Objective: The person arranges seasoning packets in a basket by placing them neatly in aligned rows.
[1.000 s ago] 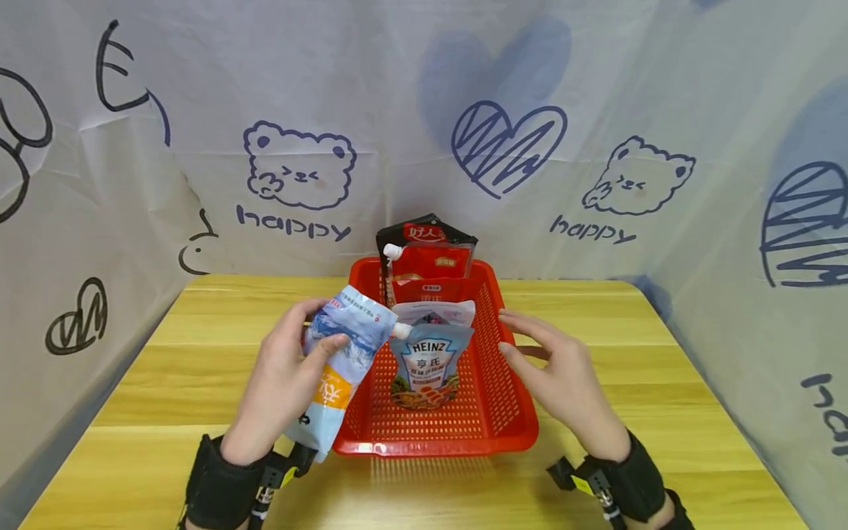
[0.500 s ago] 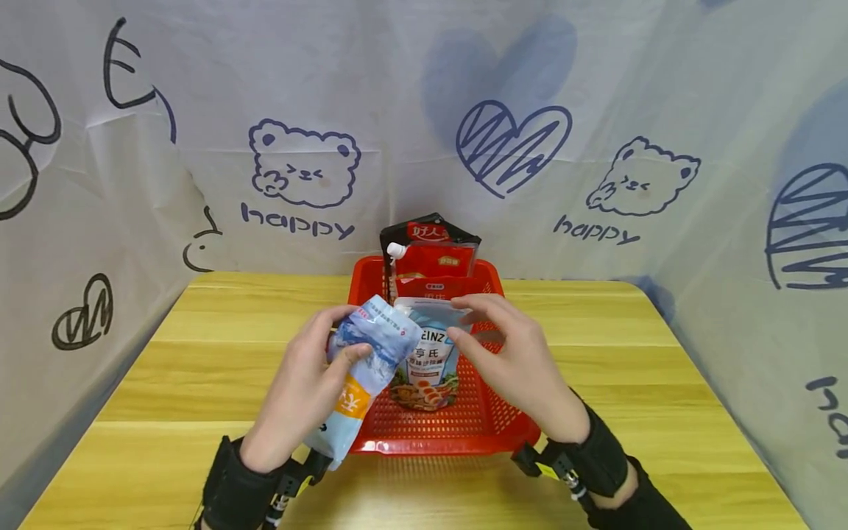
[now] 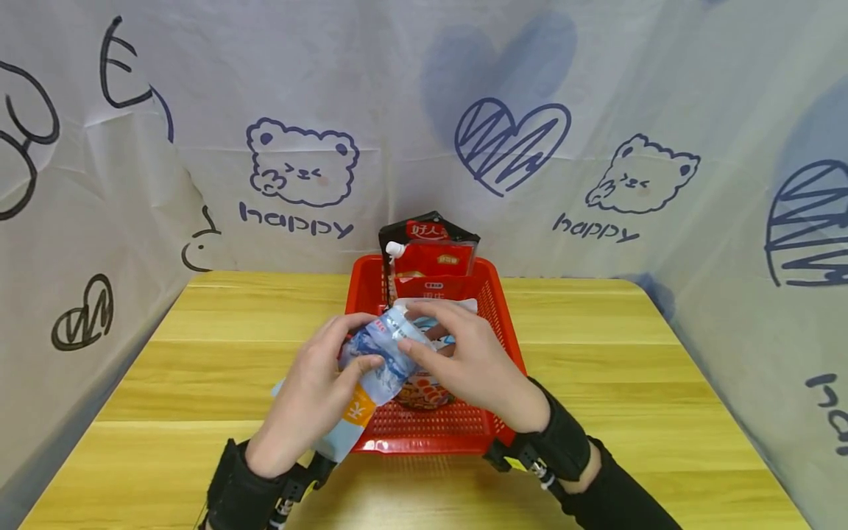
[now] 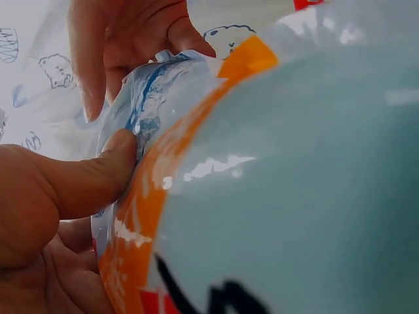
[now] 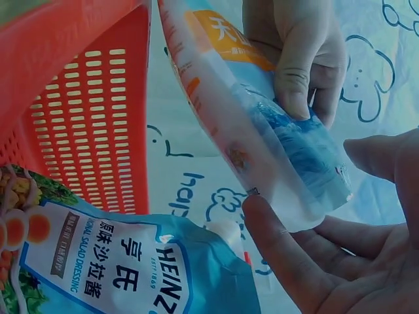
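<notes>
My left hand (image 3: 314, 394) grips a light blue spouted pouch (image 3: 392, 372) with an orange band, thumb across its front. The pouch slants over the left front of the red basket (image 3: 430, 445). At its upper end is my right hand (image 3: 473, 361); in the right wrist view a fingertip (image 5: 265, 212) meets the pouch's edge while the thumb (image 5: 373, 157) stands apart from it. Behind the right hand, a Heinz salad dressing pouch (image 5: 131, 261) stands upright in the basket, partly hidden in the head view. The left wrist view is mostly filled by the held pouch.
At the back of the basket stand a red pouch (image 3: 433, 261) with a white spout and a taller black packet (image 3: 391, 234). The basket sits on a wooden table (image 3: 596, 331). A white cloth (image 3: 411, 73) with drawings hangs behind and at both sides.
My right hand has moved left from beyond the basket's right side to the held pouch's top. My left hand has carried the pouch slightly right.
</notes>
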Motion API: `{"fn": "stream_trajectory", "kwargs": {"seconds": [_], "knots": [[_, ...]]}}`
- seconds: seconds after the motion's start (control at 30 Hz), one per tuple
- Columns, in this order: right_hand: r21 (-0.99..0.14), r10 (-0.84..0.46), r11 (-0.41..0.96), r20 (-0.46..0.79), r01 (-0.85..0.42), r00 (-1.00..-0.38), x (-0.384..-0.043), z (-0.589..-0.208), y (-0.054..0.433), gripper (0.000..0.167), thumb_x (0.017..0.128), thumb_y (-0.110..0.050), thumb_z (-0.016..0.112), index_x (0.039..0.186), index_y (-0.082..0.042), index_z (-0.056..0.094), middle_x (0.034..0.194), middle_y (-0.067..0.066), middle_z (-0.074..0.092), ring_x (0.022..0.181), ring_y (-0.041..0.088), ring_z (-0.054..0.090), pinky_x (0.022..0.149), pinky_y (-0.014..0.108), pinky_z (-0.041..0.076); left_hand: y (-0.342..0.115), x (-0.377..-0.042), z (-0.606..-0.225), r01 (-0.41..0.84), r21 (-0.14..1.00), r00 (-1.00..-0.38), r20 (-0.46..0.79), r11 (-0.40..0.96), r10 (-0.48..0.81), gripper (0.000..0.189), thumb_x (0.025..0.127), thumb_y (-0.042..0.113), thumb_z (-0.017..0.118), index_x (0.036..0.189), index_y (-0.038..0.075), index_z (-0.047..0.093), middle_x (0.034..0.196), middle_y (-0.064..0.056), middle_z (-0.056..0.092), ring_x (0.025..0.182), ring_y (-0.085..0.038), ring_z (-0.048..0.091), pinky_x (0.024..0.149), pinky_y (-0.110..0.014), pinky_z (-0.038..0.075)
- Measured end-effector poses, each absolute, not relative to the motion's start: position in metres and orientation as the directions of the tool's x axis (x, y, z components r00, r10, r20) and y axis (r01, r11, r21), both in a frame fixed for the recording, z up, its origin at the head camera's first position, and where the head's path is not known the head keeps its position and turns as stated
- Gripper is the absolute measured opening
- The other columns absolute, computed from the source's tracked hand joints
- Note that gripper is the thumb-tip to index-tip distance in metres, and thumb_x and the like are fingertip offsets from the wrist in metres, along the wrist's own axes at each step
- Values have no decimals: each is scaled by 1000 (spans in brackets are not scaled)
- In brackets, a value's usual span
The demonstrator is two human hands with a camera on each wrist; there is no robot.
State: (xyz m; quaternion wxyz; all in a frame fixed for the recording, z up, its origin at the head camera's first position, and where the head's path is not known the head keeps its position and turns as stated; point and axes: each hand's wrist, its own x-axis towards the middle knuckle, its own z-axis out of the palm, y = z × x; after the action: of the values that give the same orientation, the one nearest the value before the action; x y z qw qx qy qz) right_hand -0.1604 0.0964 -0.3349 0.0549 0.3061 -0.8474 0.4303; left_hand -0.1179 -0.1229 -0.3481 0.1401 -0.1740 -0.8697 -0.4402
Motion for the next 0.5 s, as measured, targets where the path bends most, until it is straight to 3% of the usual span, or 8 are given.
{"fn": "stream_trajectory", "kwargs": {"seconds": [0.1, 0.27, 0.5], "knots": [[-718, -474, 449, 313, -532, -823, -162, -336, 95, 54, 97, -30, 75, 144, -8, 60, 140, 7, 62, 98, 22, 68, 73, 28, 62, -122, -118, -349, 435, 714, -897, 400, 549, 191, 49, 90, 8, 78, 135, 4, 59, 118, -9, 63, 93, -20, 60, 75, -29, 57], [-771, -499, 429, 233, -471, -835, -162, -337, 94, 57, 99, -30, 73, 148, -6, 57, 130, 9, 67, 96, 23, 68, 68, 25, 62, -120, -118, -349, 442, 720, -896, 385, 536, 221, 49, 90, 9, 78, 135, 6, 60, 119, -8, 63, 94, -19, 60, 76, -27, 58], [-802, -473, 370, 271, -468, -838, -161, -343, 95, 52, 95, -21, 78, 142, -6, 62, 125, 8, 69, 92, 22, 68, 68, 26, 62, -119, -119, -348, 445, 719, -895, 382, 533, 232, 53, 87, 7, 83, 135, 9, 62, 120, -5, 64, 98, -18, 61, 79, -29, 58]]}}
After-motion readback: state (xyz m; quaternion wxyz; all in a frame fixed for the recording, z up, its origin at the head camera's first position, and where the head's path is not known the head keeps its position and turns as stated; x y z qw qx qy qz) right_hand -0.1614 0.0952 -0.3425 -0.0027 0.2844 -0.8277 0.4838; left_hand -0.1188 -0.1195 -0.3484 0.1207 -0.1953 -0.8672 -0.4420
